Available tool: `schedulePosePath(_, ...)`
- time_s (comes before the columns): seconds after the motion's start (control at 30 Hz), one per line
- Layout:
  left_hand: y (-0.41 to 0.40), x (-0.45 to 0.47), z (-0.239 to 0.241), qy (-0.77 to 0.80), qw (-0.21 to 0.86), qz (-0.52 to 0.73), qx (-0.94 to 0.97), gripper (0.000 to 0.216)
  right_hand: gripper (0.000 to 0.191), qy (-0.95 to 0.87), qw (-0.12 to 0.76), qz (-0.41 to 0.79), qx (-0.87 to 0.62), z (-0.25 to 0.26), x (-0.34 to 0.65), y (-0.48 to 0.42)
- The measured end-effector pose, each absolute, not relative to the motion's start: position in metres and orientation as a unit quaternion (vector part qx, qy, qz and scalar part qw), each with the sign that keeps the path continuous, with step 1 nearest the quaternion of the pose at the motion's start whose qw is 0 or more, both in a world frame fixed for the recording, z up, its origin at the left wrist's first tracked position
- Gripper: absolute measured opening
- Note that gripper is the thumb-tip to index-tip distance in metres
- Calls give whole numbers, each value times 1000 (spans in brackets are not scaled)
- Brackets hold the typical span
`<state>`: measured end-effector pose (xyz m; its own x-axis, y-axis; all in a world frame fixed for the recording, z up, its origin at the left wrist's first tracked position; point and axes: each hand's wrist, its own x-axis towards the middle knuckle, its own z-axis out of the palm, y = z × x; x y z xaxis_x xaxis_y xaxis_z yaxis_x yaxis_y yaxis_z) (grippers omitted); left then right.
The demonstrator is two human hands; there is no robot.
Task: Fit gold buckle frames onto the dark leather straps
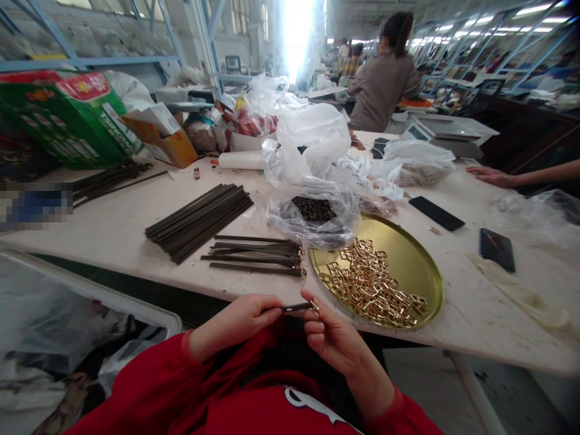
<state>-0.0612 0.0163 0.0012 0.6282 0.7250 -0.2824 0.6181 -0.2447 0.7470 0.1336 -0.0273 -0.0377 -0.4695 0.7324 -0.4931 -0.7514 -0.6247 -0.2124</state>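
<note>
1. Thin dark leather strap (295,307) held level just off the table's near edge, above a red-sleeved lap.
2. Left hand (235,323) pinching the strap's left end between thumb and curled fingers.
3. Right hand (333,338) pinching the small gold buckle (314,308) at the strap's right end.
4. Beyond, on the pale worn tabletop (113,229): finished buckled straps (256,254), bare dark strips (199,220), round brass tray (417,266) heaped with gold buckles (369,284).
5. Farther back: clear plastic bags (312,211), green carton (63,118), standing co-worker (385,78), blue shelving, bright doorway.
</note>
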Motion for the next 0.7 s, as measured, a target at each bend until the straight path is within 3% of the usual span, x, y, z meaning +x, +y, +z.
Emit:
schedulePosePath(0.17,17,-60,2,430,445,65,783,27,36,43,433,863,-257,-43,134,-25)
schedulePosePath(0.7,1,-30,-13,477,349,90,802,31,39,-129,518,739,-412,-39,121,-31)
